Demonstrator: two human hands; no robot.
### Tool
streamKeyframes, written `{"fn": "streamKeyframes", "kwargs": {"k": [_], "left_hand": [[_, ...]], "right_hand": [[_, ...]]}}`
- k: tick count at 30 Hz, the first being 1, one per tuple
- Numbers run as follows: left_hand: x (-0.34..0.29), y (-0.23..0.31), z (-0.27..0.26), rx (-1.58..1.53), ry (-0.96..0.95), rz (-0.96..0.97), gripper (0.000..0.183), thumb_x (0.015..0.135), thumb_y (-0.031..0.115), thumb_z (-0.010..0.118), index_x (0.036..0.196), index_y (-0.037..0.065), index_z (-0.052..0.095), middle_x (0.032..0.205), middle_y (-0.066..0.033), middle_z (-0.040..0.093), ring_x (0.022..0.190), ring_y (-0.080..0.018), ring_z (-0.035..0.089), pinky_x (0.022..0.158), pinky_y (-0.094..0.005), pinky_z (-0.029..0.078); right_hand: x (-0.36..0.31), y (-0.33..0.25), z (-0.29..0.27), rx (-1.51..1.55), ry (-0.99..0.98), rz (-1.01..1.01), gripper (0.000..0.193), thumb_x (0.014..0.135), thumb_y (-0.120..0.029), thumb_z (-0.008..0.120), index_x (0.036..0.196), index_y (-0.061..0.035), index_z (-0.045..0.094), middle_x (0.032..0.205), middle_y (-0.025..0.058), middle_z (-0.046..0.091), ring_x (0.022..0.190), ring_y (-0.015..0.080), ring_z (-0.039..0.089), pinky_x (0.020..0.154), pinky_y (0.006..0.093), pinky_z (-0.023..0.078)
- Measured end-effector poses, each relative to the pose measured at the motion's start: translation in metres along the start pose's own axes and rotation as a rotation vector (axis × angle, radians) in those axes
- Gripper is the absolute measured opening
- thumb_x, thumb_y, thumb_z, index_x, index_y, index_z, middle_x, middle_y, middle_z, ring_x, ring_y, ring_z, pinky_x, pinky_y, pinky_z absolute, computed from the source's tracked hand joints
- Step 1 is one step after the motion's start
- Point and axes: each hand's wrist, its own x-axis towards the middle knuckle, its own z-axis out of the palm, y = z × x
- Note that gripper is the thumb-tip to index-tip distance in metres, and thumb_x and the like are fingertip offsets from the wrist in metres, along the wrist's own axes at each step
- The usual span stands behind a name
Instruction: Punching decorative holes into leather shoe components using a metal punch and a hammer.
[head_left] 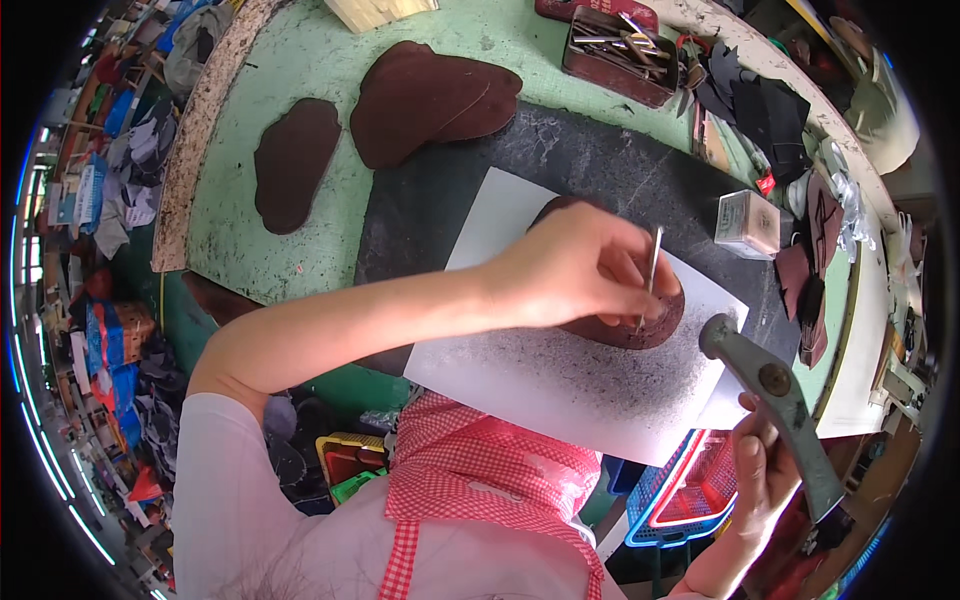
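Note:
My left hand [585,265] is closed round a thin metal punch [653,262], which stands nearly upright, its lower end at the edge area of a dark brown sole-shaped piece [640,333]. My hand and wrist cover much of that piece. Beneath it lies a white sheet [470,350], strewn with dark specks, on a black mat [420,225]. At the lower right, my right hand [762,462] grips a hammer [785,400]. Its grey metal head is raised beside the sheet's right edge, apart from the punch, and the handle is mostly hidden.
Several brown sole-shaped pieces [425,105] lie at the back left of the green table [235,240]. A tin [620,75] of metal tools stands at the back right. A small box [748,225] sits on the mat, near dark scraps [765,110]. Below are plastic baskets [665,500].

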Motion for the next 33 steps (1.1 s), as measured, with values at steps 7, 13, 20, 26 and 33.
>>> {"fn": "streamKeyframes", "kwargs": {"k": [7, 13, 20, 26, 33], "left_hand": [[0.001, -0.013, 0.011, 0.195, 0.056, 0.102, 0.012, 0.087, 0.003, 0.066, 0.099, -0.002, 0.065, 0.088, -0.0043, 0.069, 0.084, -0.0082, 0.066, 0.079, -0.0224, 0.053], [-0.004, -0.022, 0.017, 0.211, 0.090, 0.136, 0.009, 0.087, 0.007, 0.068, 0.093, 0.001, 0.066, 0.086, -0.0041, 0.069, 0.081, -0.0080, 0.066, 0.074, -0.0218, 0.053], [-0.011, -0.020, 0.031, 0.877, 0.196, 0.526, 0.009, 0.085, 0.011, 0.067, 0.094, 0.009, 0.069, 0.082, -0.0071, 0.069, 0.074, -0.0164, 0.070, 0.064, -0.0250, 0.052], [-0.006, -0.020, 0.015, 0.290, 0.089, 0.154, 0.012, 0.089, 0.008, 0.065, 0.099, 0.002, 0.067, 0.089, -0.0066, 0.071, 0.084, -0.0113, 0.069, 0.076, -0.0241, 0.054], [-0.010, -0.016, 0.017, 0.408, 0.068, 0.219, 0.013, 0.088, 0.009, 0.066, 0.100, 0.004, 0.067, 0.089, -0.0061, 0.070, 0.082, -0.0113, 0.069, 0.073, -0.0237, 0.054]], "right_hand": [[0.003, -0.001, -0.003, -0.026, -0.071, 0.013, 0.033, 0.089, -0.030, 0.066, 0.102, -0.0004, 0.058, 0.073, 0.0046, 0.061, 0.056, 0.0079, 0.053, 0.055, 0.0224, 0.041], [-0.001, -0.018, -0.002, 0.185, 0.066, 0.084, 0.038, 0.083, -0.026, 0.072, 0.104, 0.0029, 0.058, 0.078, 0.0034, 0.061, 0.064, 0.0088, 0.054, 0.060, 0.0222, 0.042], [0.013, -0.045, -0.023, -0.286, -0.439, -0.080, 0.022, 0.093, -0.012, 0.060, 0.112, -0.0006, 0.056, 0.070, 0.0029, 0.053, 0.060, 0.0093, 0.049, 0.059, 0.0254, 0.043], [0.002, -0.017, 0.011, 0.120, 0.076, -0.149, 0.056, 0.096, -0.037, 0.055, 0.124, 0.0097, 0.042, 0.068, 0.0038, 0.051, 0.045, 0.0012, 0.035, 0.041, 0.0150, 0.021], [-0.005, 0.000, -0.025, 0.244, 0.096, -0.280, 0.069, 0.092, -0.038, 0.062, 0.129, 0.0145, 0.036, 0.061, 0.0073, 0.046, 0.046, 0.0088, 0.042, 0.042, 0.0181, 0.034]]}}
